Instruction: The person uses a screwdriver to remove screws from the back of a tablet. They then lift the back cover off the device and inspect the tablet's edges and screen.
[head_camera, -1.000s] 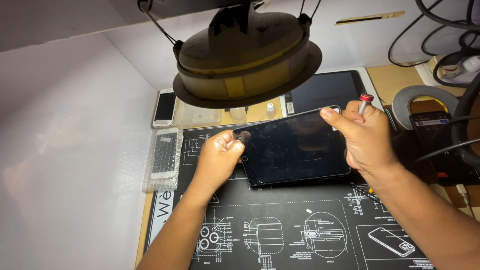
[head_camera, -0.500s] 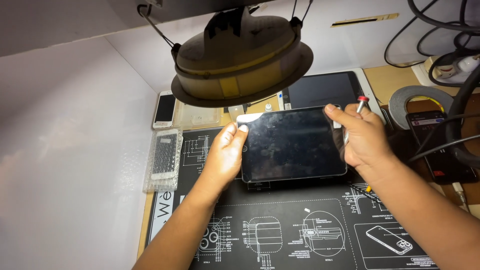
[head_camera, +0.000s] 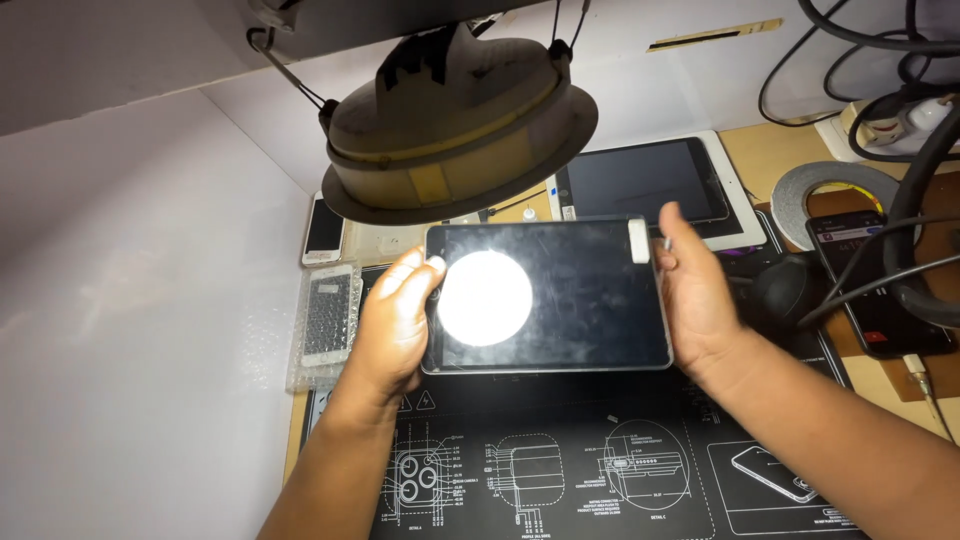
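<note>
The dark tablet (head_camera: 548, 296) was held flat in the air, above the black work mat (head_camera: 600, 470) on the bench and under the round lamp (head_camera: 455, 110). Its long side ran left to right, between both hands. The left hand (head_camera: 392, 322) clamped its fingers on the left edge. The right hand (head_camera: 700, 295) gripped the right edge. Both hands were equally close.

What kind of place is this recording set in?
Probably an electronics repair bench: both hands hold a dark tablet under a work lamp, above a black diagram mat, with spare phones and cables around.
</note>
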